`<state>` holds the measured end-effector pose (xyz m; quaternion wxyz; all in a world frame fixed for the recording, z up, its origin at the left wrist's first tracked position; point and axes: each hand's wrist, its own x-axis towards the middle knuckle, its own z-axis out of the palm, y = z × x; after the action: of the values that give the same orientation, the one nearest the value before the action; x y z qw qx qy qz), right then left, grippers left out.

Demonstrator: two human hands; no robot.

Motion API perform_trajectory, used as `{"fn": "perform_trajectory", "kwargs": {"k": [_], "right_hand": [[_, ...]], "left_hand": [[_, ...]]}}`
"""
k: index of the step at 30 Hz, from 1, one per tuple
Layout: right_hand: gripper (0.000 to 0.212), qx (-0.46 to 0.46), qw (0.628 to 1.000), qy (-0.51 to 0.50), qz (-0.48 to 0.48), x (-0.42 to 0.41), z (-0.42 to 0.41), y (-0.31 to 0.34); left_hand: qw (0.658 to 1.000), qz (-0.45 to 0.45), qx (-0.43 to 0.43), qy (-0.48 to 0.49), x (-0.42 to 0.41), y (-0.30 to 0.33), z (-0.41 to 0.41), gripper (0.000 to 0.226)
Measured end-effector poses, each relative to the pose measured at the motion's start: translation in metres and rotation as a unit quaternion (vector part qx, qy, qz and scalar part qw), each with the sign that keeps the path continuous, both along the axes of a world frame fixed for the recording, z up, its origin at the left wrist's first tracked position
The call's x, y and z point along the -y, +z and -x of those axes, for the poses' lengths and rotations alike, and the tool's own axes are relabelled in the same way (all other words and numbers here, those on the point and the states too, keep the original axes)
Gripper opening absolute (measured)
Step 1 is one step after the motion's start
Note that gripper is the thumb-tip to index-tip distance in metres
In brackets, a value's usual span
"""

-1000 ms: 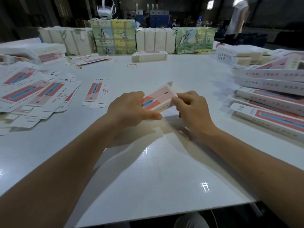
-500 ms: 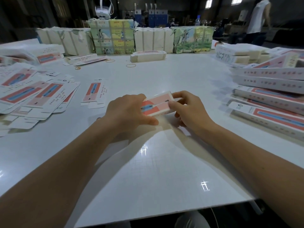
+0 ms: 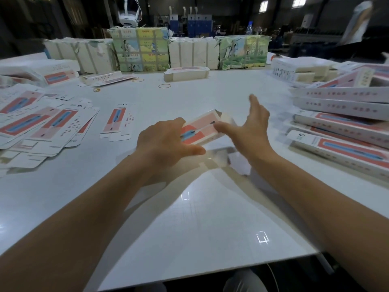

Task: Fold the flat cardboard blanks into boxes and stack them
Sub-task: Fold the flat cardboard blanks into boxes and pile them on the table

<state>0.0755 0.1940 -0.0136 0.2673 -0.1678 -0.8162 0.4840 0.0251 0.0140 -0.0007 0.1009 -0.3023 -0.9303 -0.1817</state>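
Note:
A small pink-and-white box (image 3: 203, 128), partly folded, sits just above the white table (image 3: 200, 218) at the centre. My left hand (image 3: 166, 143) grips its near left end, thumb underneath along the front edge. My right hand (image 3: 246, 127) is spread with straight fingers at the box's right end, its thumb touching the top face. Flat printed blanks (image 3: 42, 125) lie fanned out at the left, with one single blank (image 3: 117, 121) apart from them. Folded long boxes (image 3: 345, 121) are stacked at the right.
Wrapped paper bundles (image 3: 141, 49) line the far edge. A banded pack of blanks (image 3: 186, 73) and loose rubber bands (image 3: 164, 86) lie in front of them. White blocks (image 3: 301, 69) stand at the far right. A person (image 3: 357, 20) stands in the back right.
My right hand let go of the box's right end and spread open. The left hand kept its grip. The person in the background moved further right.

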Motion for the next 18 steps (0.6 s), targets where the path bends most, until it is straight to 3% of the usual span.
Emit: {"fn": "perform_trajectory", "kwargs": {"k": [1,2,3,4,5,7,8,10,11,13,15,16,18], "right_hand": [[0.099,-0.001,0.992,0.027,0.124,-0.001,0.001,0.002],[0.097,-0.005,0.958,0.071,0.276,-0.001,0.001,0.005],[0.083,-0.005,0.901,0.130,0.413,0.001,0.000,0.006],[0.061,-0.012,0.857,0.166,0.488,0.004,0.001,0.006],[0.039,-0.017,0.849,0.181,0.497,0.004,0.001,0.005],[0.019,-0.043,0.889,0.168,0.424,0.005,0.001,0.003],[0.014,-0.063,0.925,0.157,0.341,0.006,-0.001,0.001],[0.011,-0.071,0.988,0.124,0.056,0.010,-0.006,-0.001],[0.013,-0.069,0.989,0.102,-0.081,0.013,-0.007,-0.005],[0.011,-0.073,0.973,0.086,-0.204,0.018,-0.009,-0.006],[0.016,-0.071,0.971,0.095,-0.207,0.021,-0.010,-0.006],[0.022,-0.071,0.980,0.105,-0.152,0.022,-0.010,-0.005],[0.034,-0.070,0.988,0.132,0.051,0.023,-0.009,0.001]], "left_hand": [[1.000,-0.004,0.000,-0.002,0.000,0.001,-0.001,0.055],[1.000,-0.008,0.002,-0.005,-0.001,0.001,-0.003,0.055],[1.000,-0.010,0.004,-0.008,-0.002,0.001,-0.005,0.056],[1.000,-0.011,0.007,-0.010,-0.002,0.000,-0.006,0.057],[1.000,-0.011,0.011,-0.011,-0.003,0.001,-0.007,0.057],[1.000,-0.008,0.019,-0.010,-0.004,0.001,-0.007,0.056],[1.000,-0.008,0.021,-0.010,-0.005,0.001,-0.007,0.056],[1.000,-0.008,0.016,-0.007,-0.006,0.001,-0.006,0.055],[1.000,-0.007,0.009,-0.003,-0.006,0.001,-0.006,0.055],[1.000,-0.010,-0.012,0.005,-0.006,-0.002,-0.004,0.055],[0.999,-0.016,-0.035,0.013,-0.004,-0.004,-0.002,0.055],[0.999,-0.019,-0.046,0.016,-0.003,-0.006,-0.001,0.055],[0.997,-0.031,-0.067,0.018,0.000,-0.009,0.001,0.056]]}}
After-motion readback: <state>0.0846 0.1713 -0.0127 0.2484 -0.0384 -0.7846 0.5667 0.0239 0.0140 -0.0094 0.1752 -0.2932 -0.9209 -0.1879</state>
